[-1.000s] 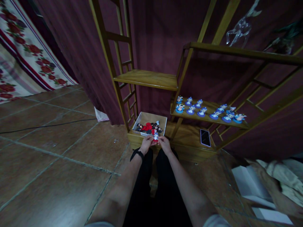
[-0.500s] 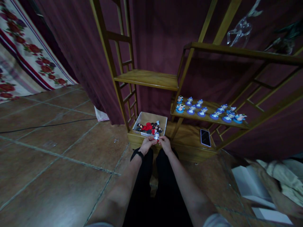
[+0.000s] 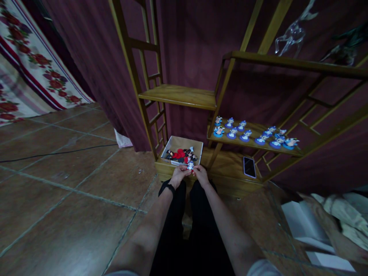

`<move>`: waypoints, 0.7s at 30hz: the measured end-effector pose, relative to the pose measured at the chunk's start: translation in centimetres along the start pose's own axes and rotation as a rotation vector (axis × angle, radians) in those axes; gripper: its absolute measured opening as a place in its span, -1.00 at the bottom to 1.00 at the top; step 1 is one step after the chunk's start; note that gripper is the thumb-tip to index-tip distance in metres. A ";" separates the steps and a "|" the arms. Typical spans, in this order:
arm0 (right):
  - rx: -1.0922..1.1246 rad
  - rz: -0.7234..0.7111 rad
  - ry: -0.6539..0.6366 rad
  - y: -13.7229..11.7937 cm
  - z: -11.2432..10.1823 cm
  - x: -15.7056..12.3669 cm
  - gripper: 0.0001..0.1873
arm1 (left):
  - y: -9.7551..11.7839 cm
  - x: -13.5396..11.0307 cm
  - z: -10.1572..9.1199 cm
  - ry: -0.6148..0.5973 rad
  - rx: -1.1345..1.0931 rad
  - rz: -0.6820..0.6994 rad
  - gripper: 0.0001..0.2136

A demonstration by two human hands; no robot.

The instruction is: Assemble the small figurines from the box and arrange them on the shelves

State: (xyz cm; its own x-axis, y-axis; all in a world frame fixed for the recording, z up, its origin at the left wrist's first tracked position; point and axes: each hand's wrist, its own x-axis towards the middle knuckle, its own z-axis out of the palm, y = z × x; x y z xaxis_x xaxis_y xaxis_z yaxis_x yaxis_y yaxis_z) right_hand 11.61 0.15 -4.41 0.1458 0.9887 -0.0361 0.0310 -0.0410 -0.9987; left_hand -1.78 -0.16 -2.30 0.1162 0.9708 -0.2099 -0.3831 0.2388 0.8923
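Head view: A box (image 3: 176,143) of red-and-black figures sits just beyond my left hand (image 3: 178,175), its fingertips pinching one side of a small white-and-blue figurine (image 3: 190,165), held upright near the box's front edge; my right hand (image 3: 200,174) pinches the other side. Purple- and blue-based figurines (image 3: 245,135) line a wooden shelf (image 3: 255,142) above a phone (image 3: 249,167).

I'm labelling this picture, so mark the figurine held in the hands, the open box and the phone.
Held figurine (image 3: 190,165): head view, middle of its body.
Open box (image 3: 186,145): head view, bare inner back wall.
Phone (image 3: 249,167): head view, middle of its dark screen.
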 end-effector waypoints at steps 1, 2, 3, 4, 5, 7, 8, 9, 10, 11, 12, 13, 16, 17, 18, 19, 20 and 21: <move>-0.001 -0.001 0.001 0.0 0.0 0.0 -0.83 | 0.0 0.0 0.0 0.002 0.002 0.000 -0.63; -0.005 -0.002 0.003 0.1 0.0 0.0 -0.83 | 0.0 0.0 0.0 0.002 0.004 0.000 -0.63; -0.010 -0.003 0.005 0.1 0.0 0.1 -0.83 | -0.1 0.1 -0.1 0.001 0.006 0.000 -0.63; -0.016 -0.003 0.006 0.1 0.1 0.1 -0.84 | -0.1 0.1 -0.1 0.001 0.008 0.003 -0.63; -0.023 -0.004 0.008 0.1 0.1 0.1 -0.84 | -0.2 0.2 -0.1 0.001 0.010 0.008 -0.63; -0.033 -0.004 0.014 0.0 0.1 0.1 -0.84 | -0.3 0.3 -0.2 0.000 0.016 0.019 -0.63; -0.037 -0.004 0.015 -0.1 0.2 0.1 -0.83 | -0.4 0.3 -0.2 0.000 0.018 0.024 -0.63; -0.038 -0.002 0.017 -0.1 0.2 0.0 -0.83 | -0.5 0.4 -0.2 0.000 0.021 0.027 -0.63; -0.037 0.001 0.017 -0.2 0.2 0.0 -0.83 | -0.6 0.4 -0.2 0.000 0.024 0.031 -0.63; -0.034 0.002 0.016 -0.2 0.2 0.0 -0.83 | -0.6 0.4 -0.3 0.002 0.026 0.035 -0.64; -0.032 0.001 0.015 -0.3 0.2 -0.1 -0.83 | -0.7 0.5 -0.3 0.003 0.029 0.041 -0.64; -0.034 -0.005 0.013 -0.3 0.1 -0.1 -0.84 | -0.7 0.5 -0.3 0.004 0.032 0.047 -0.64; -0.046 -0.030 0.011 -0.3 0.1 -0.2 -0.84 | -0.7 0.5 -0.4 0.003 0.045 0.058 -0.63; -0.047 -0.034 0.006 -0.3 0.1 -0.2 -0.84 | -0.7 0.6 -0.4 0.003 0.050 0.059 -0.63; -0.045 -0.033 0.000 -0.3 0.1 -0.2 -0.84 | -0.8 0.6 -0.5 0.003 0.054 0.058 -0.63; -0.040 -0.030 -0.006 -0.3 0.1 -0.2 -0.84 | -0.8 0.6 -0.5 0.002 0.058 0.058 -0.64; -0.034 -0.026 -0.010 -0.3 0.1 -0.2 -0.83 | -0.8 0.6 -0.5 0.002 0.061 0.059 -0.64; -0.026 -0.022 -0.012 -0.2 0.1 -0.2 -0.83 | -0.8 0.7 -0.5 0.003 0.061 0.061 -0.63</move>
State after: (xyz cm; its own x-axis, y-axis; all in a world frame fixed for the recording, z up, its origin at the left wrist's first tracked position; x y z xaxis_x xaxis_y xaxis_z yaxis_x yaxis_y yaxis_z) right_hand 11.43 0.03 -4.18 0.1326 0.9911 -0.0146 0.0599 -0.0227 -0.9979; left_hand -1.86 0.29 -3.37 0.0921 0.9835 -0.1555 -0.3325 0.1776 0.9262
